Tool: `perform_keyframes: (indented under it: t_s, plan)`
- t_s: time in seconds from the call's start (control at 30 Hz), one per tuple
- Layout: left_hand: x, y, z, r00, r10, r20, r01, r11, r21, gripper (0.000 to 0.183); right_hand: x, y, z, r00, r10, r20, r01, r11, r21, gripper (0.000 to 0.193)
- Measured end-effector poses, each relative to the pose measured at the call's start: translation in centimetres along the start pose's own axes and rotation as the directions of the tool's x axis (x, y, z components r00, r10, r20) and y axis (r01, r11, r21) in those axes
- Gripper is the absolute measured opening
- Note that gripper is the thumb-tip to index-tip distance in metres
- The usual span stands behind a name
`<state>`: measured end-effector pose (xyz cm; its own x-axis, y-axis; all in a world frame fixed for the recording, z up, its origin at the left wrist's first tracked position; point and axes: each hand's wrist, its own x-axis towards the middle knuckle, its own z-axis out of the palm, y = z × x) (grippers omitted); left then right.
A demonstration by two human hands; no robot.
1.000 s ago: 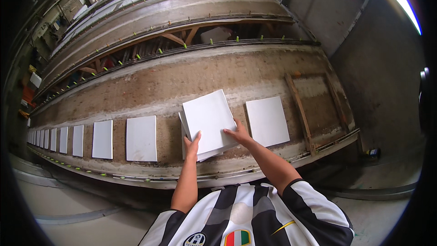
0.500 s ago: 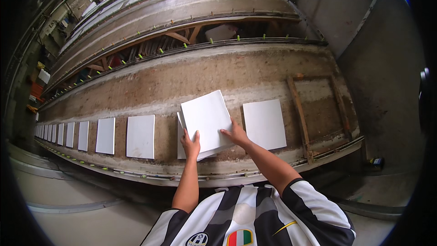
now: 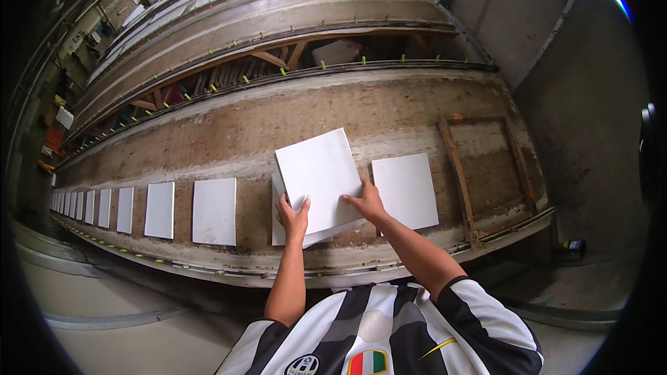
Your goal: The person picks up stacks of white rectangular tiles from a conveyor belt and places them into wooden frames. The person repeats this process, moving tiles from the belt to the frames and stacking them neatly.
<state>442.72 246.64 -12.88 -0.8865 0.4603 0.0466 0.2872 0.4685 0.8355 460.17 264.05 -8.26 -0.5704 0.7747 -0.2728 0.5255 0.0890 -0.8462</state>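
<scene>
Between my two hands I hold a white rectangular panel (image 3: 319, 177), tilted a little, above the long table. My left hand (image 3: 293, 219) grips its lower left edge, thumb on the top face. Opposite it, my right hand (image 3: 366, 203) pinches the lower right edge, thumb also on top. More white panels (image 3: 278, 187) show beneath it, partly covered; how many is hidden. To the right another white panel (image 3: 404, 190) lies flat on the table, close to my right hand. A further white panel (image 3: 215, 212) lies flat to the left of my left hand.
Several white panels (image 3: 160, 210) run in a row along the brown-stained table (image 3: 229, 142) toward the far left. An empty wooden frame (image 3: 455, 167) lies at the right end. Parallel long tables (image 3: 299, 3) stand beyond, and a grey wall (image 3: 577, 90) rises at right.
The held panel has moved slightly up and turned a little, its far corner now higher and further right. My right hand has shifted right with it; more of the panels beneath shows.
</scene>
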Motion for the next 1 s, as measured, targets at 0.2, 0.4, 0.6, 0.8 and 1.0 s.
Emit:
perform_keyframes:
  t_s: [0.2, 0.4, 0.6, 0.8, 1.0]
  plan:
    - [-0.9, 6.3, -0.8, 0.975, -0.165, 0.148, 0.219, 0.819, -0.531, 0.047, -0.2, 1.2, -3.5, 0.991, -0.112, -0.08, 0.128, 0.961, 0.247, 0.082]
    - [-3.4, 4.3, 0.6, 0.915, -0.378, 0.141, 0.369, 0.645, -0.669, 0.038, -1.1, 0.6, -4.3, 1.0, -0.012, 0.023, 0.012, 1.0, 0.028, 0.085]
    - [-9.5, 11.0, 4.7, 0.897, -0.313, 0.311, 0.429, 0.446, -0.786, 0.034, -1.0, 6.2, -10.3, 0.998, -0.06, -0.018, 0.058, 0.996, -0.064, 0.077]
    - [-13.6, 13.3, 12.2, 0.906, -0.34, 0.252, 0.394, 0.457, -0.797, 0.031, -0.9, 9.8, -18.8, 0.993, 0.116, 0.024, -0.116, 0.993, -0.005, 0.077]
    - [-14.5, 11.7, 16.6, 0.892, -0.404, 0.204, 0.43, 0.615, -0.661, 0.041, 1.1, 15.2, -24.2, 0.987, 0.146, -0.065, -0.114, 0.929, 0.352, 0.053]
